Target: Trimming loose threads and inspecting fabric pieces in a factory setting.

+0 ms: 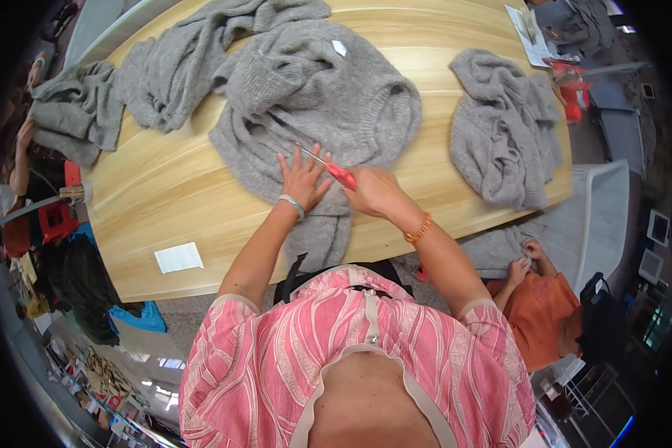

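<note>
A grey knitted sweater (362, 71) lies bunched on the table in front of me, with its ribbed edge at the right. Flat on its near part rests my left hand (304, 179), fingers spread, holding nothing. My right hand (375, 193) is closed around a red-handled tool (340, 176) with a thin metal shaft; its exact kind is not clear. The shaft points up and left, over the left fingers, with its tip at the knit. A grey knitted length of the garment hangs toward the table's near edge.
On the wooden table (157, 160) lie more grey knits (168, 82), another grey knitted garment (500, 134) and a white paper (178, 257). A person at the left handles a grey knit (78, 108). Someone in orange (539, 317) works beside a pale bin (601, 224) at the right.
</note>
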### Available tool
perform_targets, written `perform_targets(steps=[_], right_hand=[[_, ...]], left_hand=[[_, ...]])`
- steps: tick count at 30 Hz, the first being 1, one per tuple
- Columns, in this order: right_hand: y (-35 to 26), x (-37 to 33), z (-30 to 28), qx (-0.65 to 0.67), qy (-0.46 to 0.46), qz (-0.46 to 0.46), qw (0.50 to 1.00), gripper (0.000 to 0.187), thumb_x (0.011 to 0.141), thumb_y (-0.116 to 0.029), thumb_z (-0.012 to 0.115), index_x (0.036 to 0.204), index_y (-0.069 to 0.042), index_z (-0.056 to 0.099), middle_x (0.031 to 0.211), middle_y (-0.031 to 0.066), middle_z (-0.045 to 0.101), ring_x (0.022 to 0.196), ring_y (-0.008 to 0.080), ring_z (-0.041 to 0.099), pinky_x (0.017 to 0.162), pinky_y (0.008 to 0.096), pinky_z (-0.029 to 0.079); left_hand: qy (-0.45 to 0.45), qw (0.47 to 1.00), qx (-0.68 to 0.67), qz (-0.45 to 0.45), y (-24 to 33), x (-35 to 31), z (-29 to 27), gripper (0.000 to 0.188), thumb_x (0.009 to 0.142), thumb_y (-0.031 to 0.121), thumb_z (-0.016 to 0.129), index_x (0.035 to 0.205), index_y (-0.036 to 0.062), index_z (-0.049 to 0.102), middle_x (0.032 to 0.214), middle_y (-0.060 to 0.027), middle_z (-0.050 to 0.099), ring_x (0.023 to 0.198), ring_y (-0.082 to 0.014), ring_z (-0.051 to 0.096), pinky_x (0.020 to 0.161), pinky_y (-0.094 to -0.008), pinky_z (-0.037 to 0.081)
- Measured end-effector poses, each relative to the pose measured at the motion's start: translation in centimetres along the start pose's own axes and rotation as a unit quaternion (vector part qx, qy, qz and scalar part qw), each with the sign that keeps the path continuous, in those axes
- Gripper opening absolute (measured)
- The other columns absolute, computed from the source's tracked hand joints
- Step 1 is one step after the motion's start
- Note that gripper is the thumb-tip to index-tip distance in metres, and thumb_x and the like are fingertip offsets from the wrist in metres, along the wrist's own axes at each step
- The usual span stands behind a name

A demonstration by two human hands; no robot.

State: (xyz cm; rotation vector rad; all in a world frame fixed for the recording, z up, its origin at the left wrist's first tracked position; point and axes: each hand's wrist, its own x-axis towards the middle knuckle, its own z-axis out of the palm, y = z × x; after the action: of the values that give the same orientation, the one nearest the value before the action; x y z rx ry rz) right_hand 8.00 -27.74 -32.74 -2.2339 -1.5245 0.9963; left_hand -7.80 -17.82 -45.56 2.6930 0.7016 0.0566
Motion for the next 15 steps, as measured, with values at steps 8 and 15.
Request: perform_targets(steps=[8,15], right_hand=[[3.7,-8.1,-2.8,-0.063,-0.011,0.141,0.988,0.019,0.081,-0.022,0.057,0.089,-0.005,0.057,0.075,0.0219,0.062,0.074,0.0386,0.061,0.067,0.0477,0.047],[3.2,-10.6,-0.1,-0.081,0.020,0.145,0.986,0.022,0.080,-0.026,0.057,0.086,-0.005,0.061,0.073,0.0221,0.062,0.070,0.0414,0.060,0.064,0.0505,0.047]], left_hand=[[0.002,1.000,-0.020,0.021,4.2,4.8,-0.8,0.069,0.078,0.048,0.057,0.136,0.0171,0.037,0.148,-0.0066,0.023,0.137,-0.0369,0.011,0.104,-0.0634,0.005],[-0.065,0.998,0.018,0.013,1.6,3.6,-0.5,0.077,0.073,0.053,0.060,0.139,0.0209,0.034,0.148,-0.0089,0.022,0.138,-0.0361,0.009,0.100,-0.0684,0.005]])
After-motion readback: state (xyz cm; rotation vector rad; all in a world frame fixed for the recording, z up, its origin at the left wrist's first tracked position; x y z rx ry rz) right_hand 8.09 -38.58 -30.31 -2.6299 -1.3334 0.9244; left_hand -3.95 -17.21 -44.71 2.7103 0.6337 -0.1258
